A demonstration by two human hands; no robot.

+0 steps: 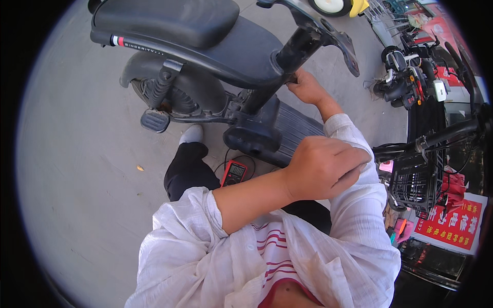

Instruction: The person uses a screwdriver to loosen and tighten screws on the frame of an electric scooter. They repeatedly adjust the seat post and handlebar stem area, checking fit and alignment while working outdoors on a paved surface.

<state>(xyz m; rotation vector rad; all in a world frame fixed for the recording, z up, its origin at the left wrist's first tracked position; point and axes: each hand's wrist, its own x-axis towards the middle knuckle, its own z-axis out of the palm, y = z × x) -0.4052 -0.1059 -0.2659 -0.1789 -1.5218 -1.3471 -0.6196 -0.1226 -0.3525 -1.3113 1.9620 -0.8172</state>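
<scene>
My left hand point(327, 168) reaches across my body, its fingers closed on the white sleeve point(346, 134) of my right arm. Further off, my right hand point(309, 88) is at the far side of a black electric scooter point(251, 56), beside its upright tube. Its fingers curl in at a dark part there; the tips are hidden, so what they grip cannot be made out. The scooter's ribbed footboard point(298, 126) lies below that hand. On the ground by my leg rests a red multimeter point(234, 173) with a lit display and dark leads.
The scooter's black pedal point(155, 121) juts out near my shoe point(192, 134). At the right stand a black basket point(417, 177) on another bike, a red and white sign point(454, 223) and a parked scooter point(403, 77). A yellow-framed wheel point(329, 5) shows at the top.
</scene>
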